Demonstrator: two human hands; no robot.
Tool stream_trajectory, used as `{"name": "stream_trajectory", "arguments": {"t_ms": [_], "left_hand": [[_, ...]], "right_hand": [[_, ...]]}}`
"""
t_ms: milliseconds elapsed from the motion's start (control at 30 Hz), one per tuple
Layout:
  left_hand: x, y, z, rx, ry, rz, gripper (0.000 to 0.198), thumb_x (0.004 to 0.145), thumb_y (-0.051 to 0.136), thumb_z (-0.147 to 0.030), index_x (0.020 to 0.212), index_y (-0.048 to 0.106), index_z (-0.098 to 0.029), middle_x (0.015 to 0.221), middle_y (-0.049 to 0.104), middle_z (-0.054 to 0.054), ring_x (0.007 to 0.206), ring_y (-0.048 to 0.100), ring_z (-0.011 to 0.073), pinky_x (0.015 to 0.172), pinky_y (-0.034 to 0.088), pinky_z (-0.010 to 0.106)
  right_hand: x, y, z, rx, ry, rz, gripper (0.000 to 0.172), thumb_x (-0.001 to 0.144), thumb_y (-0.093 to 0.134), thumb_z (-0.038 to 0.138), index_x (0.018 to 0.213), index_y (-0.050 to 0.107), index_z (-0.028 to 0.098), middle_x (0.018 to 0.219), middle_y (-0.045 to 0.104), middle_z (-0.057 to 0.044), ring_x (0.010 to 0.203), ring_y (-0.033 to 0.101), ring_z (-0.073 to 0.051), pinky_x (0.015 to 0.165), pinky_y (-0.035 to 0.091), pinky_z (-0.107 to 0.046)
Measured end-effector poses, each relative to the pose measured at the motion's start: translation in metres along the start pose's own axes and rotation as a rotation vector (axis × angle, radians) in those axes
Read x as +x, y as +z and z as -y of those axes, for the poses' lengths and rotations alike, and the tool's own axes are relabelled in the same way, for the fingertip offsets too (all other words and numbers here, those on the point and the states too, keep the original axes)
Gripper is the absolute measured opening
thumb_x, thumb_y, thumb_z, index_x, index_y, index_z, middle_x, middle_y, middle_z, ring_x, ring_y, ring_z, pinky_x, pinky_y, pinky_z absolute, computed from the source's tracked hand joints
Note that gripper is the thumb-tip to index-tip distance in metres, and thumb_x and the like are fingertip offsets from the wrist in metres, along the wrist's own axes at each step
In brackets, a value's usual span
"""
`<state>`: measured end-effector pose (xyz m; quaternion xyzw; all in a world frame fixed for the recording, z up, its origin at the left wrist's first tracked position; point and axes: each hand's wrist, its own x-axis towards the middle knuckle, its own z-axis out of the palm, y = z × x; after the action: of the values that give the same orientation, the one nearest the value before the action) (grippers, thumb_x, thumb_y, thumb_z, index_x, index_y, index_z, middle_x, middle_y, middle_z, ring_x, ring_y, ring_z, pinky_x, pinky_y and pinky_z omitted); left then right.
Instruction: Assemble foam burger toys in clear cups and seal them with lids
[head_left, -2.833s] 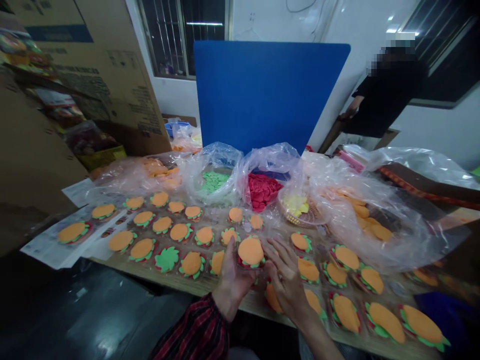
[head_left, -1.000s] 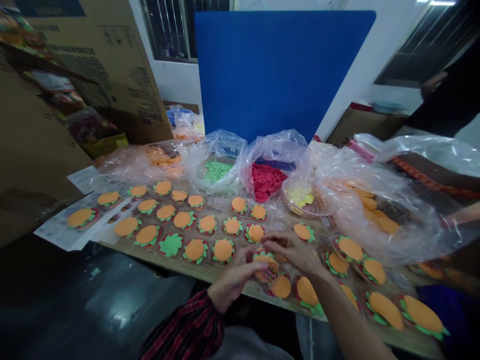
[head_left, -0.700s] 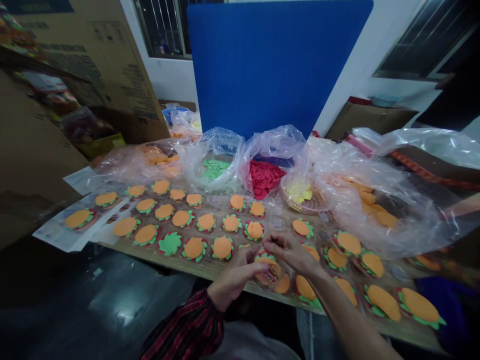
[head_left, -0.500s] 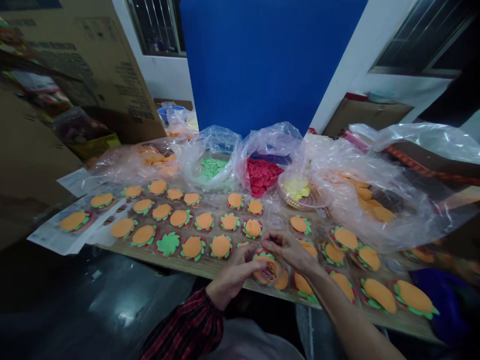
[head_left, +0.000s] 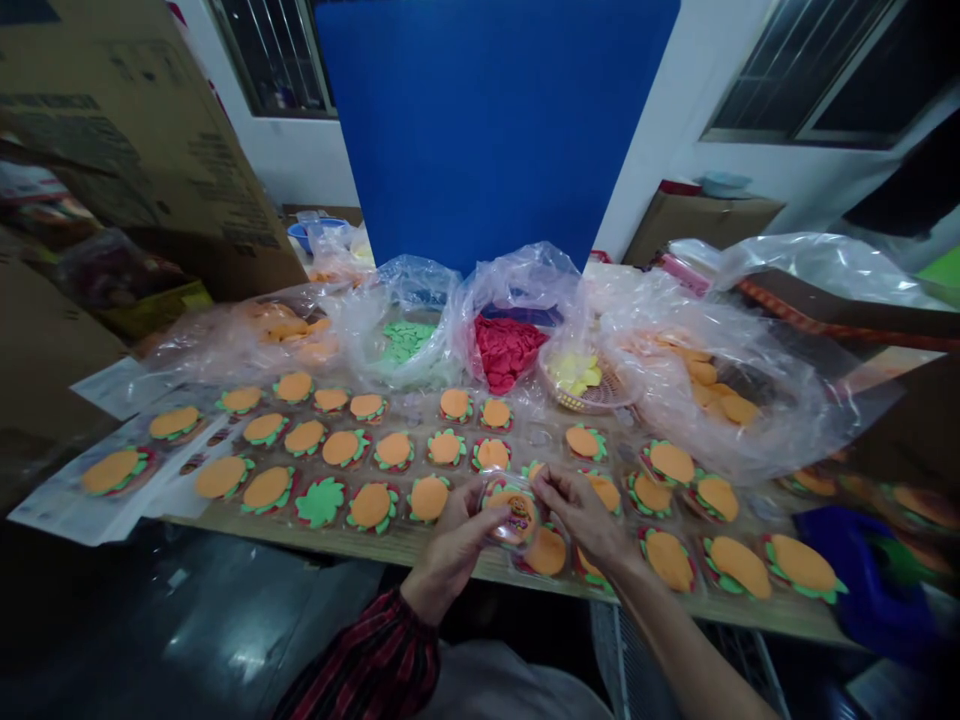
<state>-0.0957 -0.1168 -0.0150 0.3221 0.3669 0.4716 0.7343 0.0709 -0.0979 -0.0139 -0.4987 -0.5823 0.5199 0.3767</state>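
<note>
1. Gripped at left rim by closed fingers of left hand (head_left: 450, 545): burger (head_left: 511, 506), held clear of desk (head_left: 420, 548).
2. Pinched at right rim by right hand (head_left: 589, 515); face up, likely for viewing.
3. Laid flat in rows (head_left: 341, 448) beyond fingers, spaced to avoid overlap; bags (head_left: 525, 285) farther back.

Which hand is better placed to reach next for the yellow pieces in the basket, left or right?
Probably the right hand: the basket lies straight ahead of it, while the left hand cups the wrapped burger piece from the other side, farther away.
</note>
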Motion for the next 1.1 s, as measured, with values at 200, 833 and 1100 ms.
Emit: {"name": "stream_trajectory", "arguments": {"t_ms": [200, 833, 1100], "left_hand": [[0.005, -0.008, 0.003, 0.125, -0.014, 0.025, 0.032, 0.061, 0.073, -0.018, 0.091, 0.066, -0.011, 0.087, 0.069, 0.008, 0.079, 0.062, 0.0193, 0.072, 0.048, 0.028], [0.01, 0.006, -0.001, -0.175, 0.128, -0.249, 0.029, 0.063, 0.073, -0.02, 0.089, 0.062, -0.015, 0.086, 0.067, 0.003, 0.078, 0.062, 0.0149, 0.074, 0.049, 0.027], [0.01, 0.021, 0.009, -0.222, 0.204, -0.317, 0.03, 0.064, 0.07, -0.019, 0.09, 0.056, -0.018, 0.086, 0.064, 0.0, 0.077, 0.061, 0.0135, 0.07, 0.047, 0.025]], "right_hand": [[0.003, 0.001, -0.006, 0.074, 0.03, -0.032, 0.039, 0.076, 0.058, 0.052, 0.062, 0.047, 0.017, 0.055, 0.041, 0.005, 0.051, 0.037, -0.008, 0.049, 0.029, -0.022], [-0.013, 0.042, -0.018, 0.423, 0.082, -0.209, 0.038, 0.075, 0.059, 0.054, 0.065, 0.054, 0.018, 0.058, 0.051, 0.002, 0.05, 0.045, -0.011, 0.048, 0.037, -0.024], [-0.019, 0.076, -0.019, 0.49, 0.178, -0.267, 0.034, 0.056, 0.076, 0.044, 0.051, 0.06, 0.015, 0.046, 0.05, 0.002, 0.044, 0.038, -0.009, 0.046, 0.028, -0.023]]}}
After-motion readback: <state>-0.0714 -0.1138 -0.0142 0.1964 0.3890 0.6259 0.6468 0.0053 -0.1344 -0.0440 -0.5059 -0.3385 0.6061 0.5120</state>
